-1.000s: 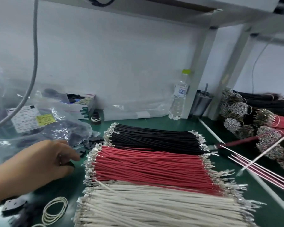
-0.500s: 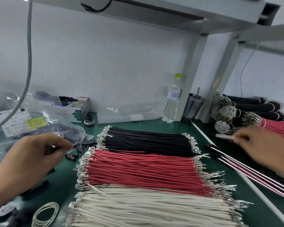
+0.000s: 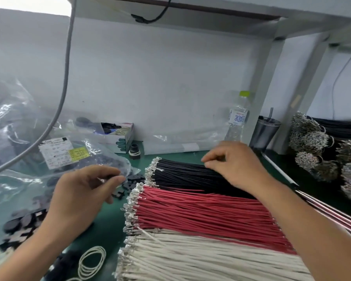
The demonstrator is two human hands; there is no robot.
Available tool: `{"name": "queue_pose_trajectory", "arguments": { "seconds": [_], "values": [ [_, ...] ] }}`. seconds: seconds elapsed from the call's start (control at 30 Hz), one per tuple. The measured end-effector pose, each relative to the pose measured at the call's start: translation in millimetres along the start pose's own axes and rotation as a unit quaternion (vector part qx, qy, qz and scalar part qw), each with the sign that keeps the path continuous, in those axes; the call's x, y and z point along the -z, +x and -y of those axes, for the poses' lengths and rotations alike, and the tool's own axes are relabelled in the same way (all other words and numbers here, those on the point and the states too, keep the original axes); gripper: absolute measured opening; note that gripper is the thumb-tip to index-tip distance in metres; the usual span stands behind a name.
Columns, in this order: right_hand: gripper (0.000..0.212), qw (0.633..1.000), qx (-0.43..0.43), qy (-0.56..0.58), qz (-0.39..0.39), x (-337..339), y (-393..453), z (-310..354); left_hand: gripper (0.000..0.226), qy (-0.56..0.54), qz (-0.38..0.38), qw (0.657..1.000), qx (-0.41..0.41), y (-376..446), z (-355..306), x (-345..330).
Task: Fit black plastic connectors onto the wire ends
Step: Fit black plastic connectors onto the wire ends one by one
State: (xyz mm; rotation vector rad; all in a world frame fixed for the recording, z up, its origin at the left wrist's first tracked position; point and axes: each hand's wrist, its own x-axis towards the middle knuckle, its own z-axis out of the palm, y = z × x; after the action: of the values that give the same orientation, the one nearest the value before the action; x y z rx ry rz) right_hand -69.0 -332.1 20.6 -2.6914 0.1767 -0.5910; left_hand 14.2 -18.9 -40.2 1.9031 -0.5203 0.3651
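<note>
Plastic bags: we see clear bags heaped along the desk's left edge, one bearing a white label with a yellow sticker.
Flat black parts: a pile of them lies at the near left of the green desk, partly under the bag film.
Rubber bands: pale loops lie at the desk's near edge, just left of the white wires.
Left hand: we hold it over the desk left of the wire rows, thumb and forefinger drawn together on something small and dark; blur keeps us from telling exactly what it is.
Black connectors: a loose scatter lies on the desk just beyond our left fingertips, beside the terminal ends of the black and red wires.
Small box: it stands against the back wall with dark items inside; a black cap stands beside it.
Black wires: the rearmost row, metal terminals pointing left.
Red wires: the middle row, touching the black one.
White wires: the nearest row, at the desk's near edge.
Right hand: we rest it on the black wires, fingers curled, fingertips pinching at the strands.
Water bottle: upright at the back wall, a dark cup beside it.
Wire bundles: tied bundles lie stacked at the desk's far right.
</note>
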Motion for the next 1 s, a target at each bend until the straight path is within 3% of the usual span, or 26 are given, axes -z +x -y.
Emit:
{"name": "queue_pose_trajectory", "arguments": {
  "seconds": [0.13,0.37,0.53,0.7,0.9,1.0],
  "values": [
    [0.014,0.993,0.015,-0.038,0.106,-58,30,35,0.026,0.016,0.012,1.0,-0.018,-4,-3,-2],
    [0.003,0.994,0.021,-0.053,0.089,-72,36,32,0.035,0.024,0.016,0.999,-0.027,-4,1,-6],
    [0.014,0.996,0.069,-0.061,-0.015,-27,45,45,0.029,0.008,-0.021,0.999,-0.032,-4,-2,-6],
    [0.007,0.952,0.228,-0.132,-0.158,2,-2,65,0.028,-0.189,0.011,0.98,0.06,-5,-19,1],
    [0.014,0.935,0.263,-0.084,-0.223,-40,-62,60,0.023,-0.224,0.096,0.969,0.047,-15,-38,-3],
    [0.015,0.944,0.251,-0.022,-0.212,-44,-64,60,0.023,-0.212,0.118,0.969,0.046,-18,-39,-5]
  ]
}}
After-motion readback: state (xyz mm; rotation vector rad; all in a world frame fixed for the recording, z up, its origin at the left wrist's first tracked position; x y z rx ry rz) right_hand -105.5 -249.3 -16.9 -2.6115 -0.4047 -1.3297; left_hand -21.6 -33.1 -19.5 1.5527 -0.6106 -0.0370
